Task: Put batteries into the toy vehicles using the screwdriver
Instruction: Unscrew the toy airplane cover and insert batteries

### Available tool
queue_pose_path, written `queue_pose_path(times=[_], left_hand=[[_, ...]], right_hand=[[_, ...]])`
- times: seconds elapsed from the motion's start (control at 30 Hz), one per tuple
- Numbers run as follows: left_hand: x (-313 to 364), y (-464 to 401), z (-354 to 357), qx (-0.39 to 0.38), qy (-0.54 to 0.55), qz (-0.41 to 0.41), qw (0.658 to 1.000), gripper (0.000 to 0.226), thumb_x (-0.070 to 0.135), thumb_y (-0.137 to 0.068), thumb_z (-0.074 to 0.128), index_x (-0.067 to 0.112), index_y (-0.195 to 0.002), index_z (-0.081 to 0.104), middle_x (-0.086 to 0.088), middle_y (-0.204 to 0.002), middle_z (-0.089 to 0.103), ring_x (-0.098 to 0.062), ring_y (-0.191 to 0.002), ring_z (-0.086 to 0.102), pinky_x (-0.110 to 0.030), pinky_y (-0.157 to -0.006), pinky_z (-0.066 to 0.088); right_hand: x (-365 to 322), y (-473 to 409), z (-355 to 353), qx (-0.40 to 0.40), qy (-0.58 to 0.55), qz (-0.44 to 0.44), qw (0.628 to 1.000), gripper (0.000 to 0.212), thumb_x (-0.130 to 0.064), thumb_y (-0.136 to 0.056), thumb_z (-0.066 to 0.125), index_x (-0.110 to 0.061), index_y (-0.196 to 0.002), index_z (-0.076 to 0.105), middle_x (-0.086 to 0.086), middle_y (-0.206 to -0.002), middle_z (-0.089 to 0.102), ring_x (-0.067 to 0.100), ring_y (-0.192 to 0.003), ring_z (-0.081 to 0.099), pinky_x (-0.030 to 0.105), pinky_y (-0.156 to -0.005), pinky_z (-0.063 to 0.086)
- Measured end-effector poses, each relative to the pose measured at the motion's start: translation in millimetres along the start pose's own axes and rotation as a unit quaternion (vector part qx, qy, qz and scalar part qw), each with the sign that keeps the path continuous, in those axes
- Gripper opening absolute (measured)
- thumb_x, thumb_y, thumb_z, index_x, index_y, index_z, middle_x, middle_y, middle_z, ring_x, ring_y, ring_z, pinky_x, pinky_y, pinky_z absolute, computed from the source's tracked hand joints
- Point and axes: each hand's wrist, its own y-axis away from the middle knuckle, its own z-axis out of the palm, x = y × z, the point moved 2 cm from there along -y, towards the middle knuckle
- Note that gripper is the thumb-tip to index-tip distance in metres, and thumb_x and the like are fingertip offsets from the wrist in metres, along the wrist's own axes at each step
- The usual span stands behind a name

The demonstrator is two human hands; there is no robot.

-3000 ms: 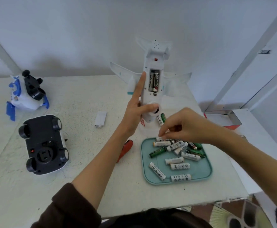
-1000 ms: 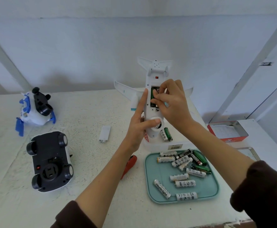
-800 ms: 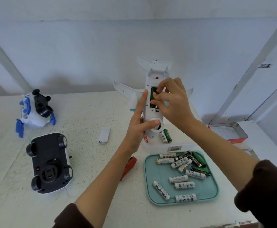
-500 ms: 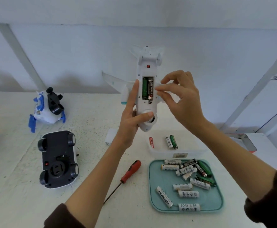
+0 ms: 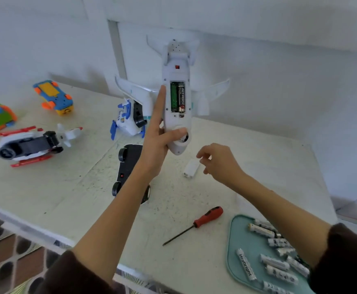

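Left hand (image 5: 159,143) grips the toy plane (image 5: 176,102); right hand (image 5: 217,164) hovers loosely curled, empty.

Head camera: single wide-angle view.
Looks forward and down, close over the table (image 5: 194,262), with the wall (image 5: 279,60) behind.

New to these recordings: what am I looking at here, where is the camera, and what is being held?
There is no machine: a person works with bare hands, filmed by a camera worn on the head, looking down. The left hand grips a white toy plane, belly up, its battery bay open with two batteries inside. The right hand, empty, reaches toward a small white cover on the table. Also lying there: a red-handled screwdriver, a teal tray of spare batteries, and other toy vehicles.
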Motion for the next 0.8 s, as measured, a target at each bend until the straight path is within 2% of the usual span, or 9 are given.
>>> queue_pose_path(times=[0.1,0.17,0.23,0.33,0.43,0.5,0.67,0.73,0.8], left_hand=[[2,9,-14,0.019,0.0,0.008,1.0,0.092,-0.007,-0.077,0.057,0.025,-0.152,0.015,0.008,-0.148,0.039,-0.011,-0.124,0.054,-0.027,-0.09,0.05],[2,15,-21,0.026,0.012,0.005,1.0,0.092,-0.008,-0.077,0.057,0.024,-0.153,0.016,0.004,-0.153,0.036,-0.016,-0.129,0.05,-0.03,-0.093,0.049],[-1,21,-25,0.031,0.016,-0.003,0.999,0.095,-0.004,-0.076,0.063,0.025,-0.153,0.016,0.003,-0.153,0.037,-0.02,-0.131,0.049,-0.032,-0.095,0.048],[-5,28,-29,0.039,0.011,-0.011,0.999,0.095,0.008,-0.073,0.066,0.026,-0.153,0.017,0.004,-0.151,0.04,-0.02,-0.129,0.051,-0.033,-0.093,0.049],[-6,32,-29,0.041,0.014,-0.017,0.999,0.097,0.008,-0.073,0.066,0.024,-0.154,0.016,0.0,-0.153,0.037,-0.022,-0.128,0.052,-0.032,-0.093,0.049],[-6,32,-30,0.038,0.013,-0.018,0.999,0.097,0.007,-0.073,0.066,0.024,-0.154,0.016,-0.002,-0.153,0.037,-0.021,-0.128,0.052,-0.032,-0.093,0.049],[-9,31,-28,0.043,0.002,-0.023,0.999,0.095,0.009,-0.074,0.066,0.026,-0.153,0.017,0.003,-0.15,0.041,-0.02,-0.128,0.052,-0.032,-0.094,0.049],[-13,29,-25,0.046,-0.004,-0.029,0.999,0.094,0.005,-0.074,0.067,0.03,-0.151,0.018,0.013,-0.144,0.047,-0.016,-0.125,0.054,-0.03,-0.093,0.049],[-18,27,-18,0.043,-0.006,-0.036,0.998,0.093,0.002,-0.074,0.066,0.033,-0.149,0.02,0.021,-0.137,0.051,-0.011,-0.122,0.056,-0.028,-0.091,0.05]], right_hand=[[0,-11,23,-0.047,-0.004,0.078,0.996,0.018,-0.012,-0.091,0.056,0.003,-0.1,0.063,0.018,-0.102,0.062,0.031,-0.08,0.066,0.028,-0.066,0.054],[1,-18,34,-0.045,0.05,0.077,0.995,0.021,-0.017,-0.091,0.057,0.002,-0.098,0.063,0.019,-0.104,0.061,0.03,-0.088,0.061,0.033,-0.075,0.05],[0,-22,42,-0.036,0.089,0.073,0.993,0.023,-0.021,-0.09,0.059,0.0,-0.098,0.063,0.016,-0.107,0.057,0.027,-0.089,0.056,0.029,-0.072,0.043],[-2,-27,48,-0.034,0.091,0.081,0.992,0.025,-0.022,-0.085,0.064,0.001,-0.097,0.061,0.013,-0.107,0.048,0.02,-0.075,0.048,0.024,-0.067,0.04],[-5,-30,50,-0.04,0.034,0.067,0.996,0.023,-0.013,-0.08,0.07,0.0,-0.097,0.061,0.009,-0.104,0.037,0.012,-0.065,0.039,0.003,-0.054,0.036],[-3,-32,52,-0.041,0.005,0.058,0.997,0.024,-0.01,-0.077,0.072,-0.002,-0.097,0.062,0.011,-0.107,0.039,0.014,-0.072,0.038,-0.002,-0.052,0.033],[6,-30,49,-0.028,0.009,0.055,0.998,0.031,-0.014,-0.074,0.075,-0.007,-0.102,0.064,0.014,-0.107,0.051,0.022,-0.09,0.048,0.016,-0.062,0.03],[8,-24,43,-0.017,-0.002,0.039,0.999,0.029,-0.011,-0.074,0.075,-0.006,-0.101,0.066,0.013,-0.102,0.056,0.021,-0.086,0.052,0.013,-0.064,0.033],[7,-14,34,-0.016,-0.018,0.023,0.999,0.022,-0.008,-0.074,0.074,-0.005,-0.096,0.068,0.01,-0.09,0.06,0.015,-0.076,0.051,0.004,-0.055,0.036]])
